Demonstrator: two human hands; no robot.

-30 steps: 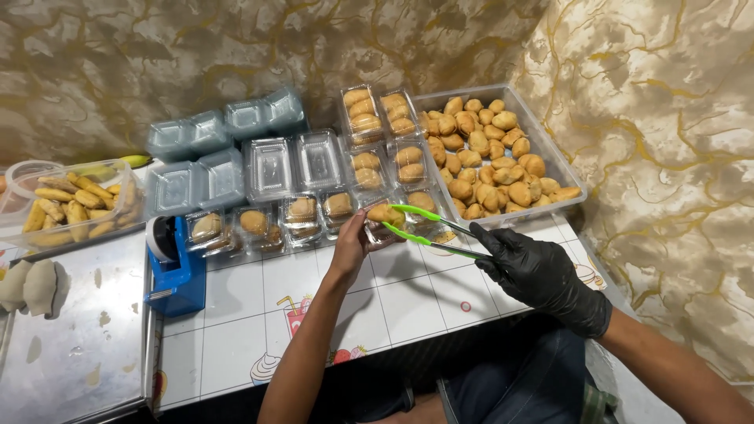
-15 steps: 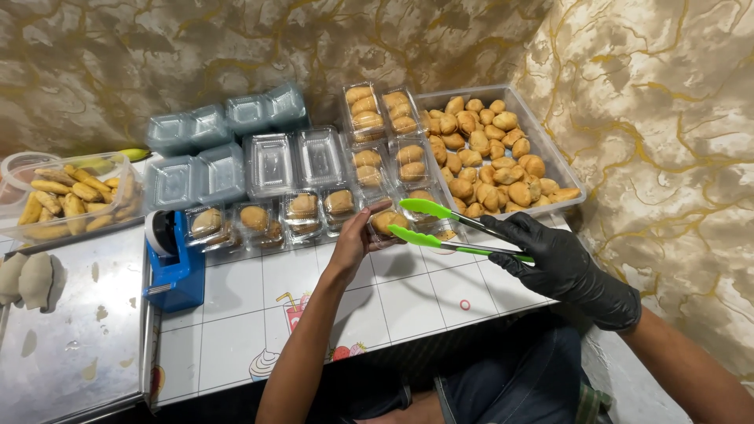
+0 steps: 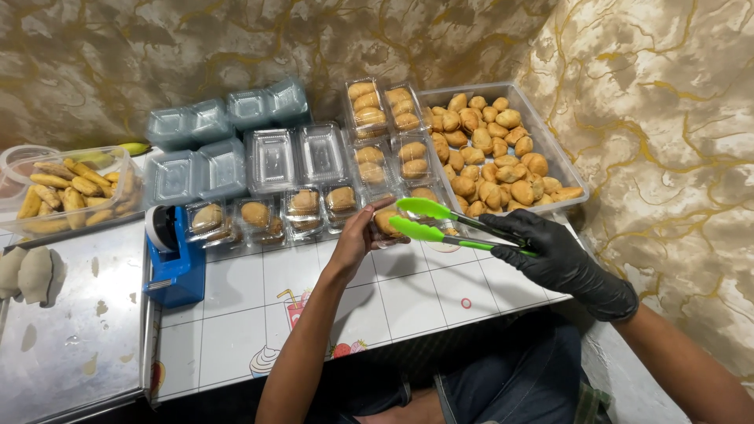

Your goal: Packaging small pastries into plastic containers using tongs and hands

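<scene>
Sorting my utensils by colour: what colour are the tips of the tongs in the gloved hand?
Bright green tips, on the tongs in the black-gloved right hand; head view.

Partly hidden behind left hand (image 3: 357,235): clear box (image 3: 390,224), contents possibly one pastry. Cut off at left edge: round tub (image 3: 20,161).

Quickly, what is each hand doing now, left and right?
Left hand: bare, holding a small clear box with a pastry.
Right hand: black glove, shut on green tongs, tips open, empty.
</scene>
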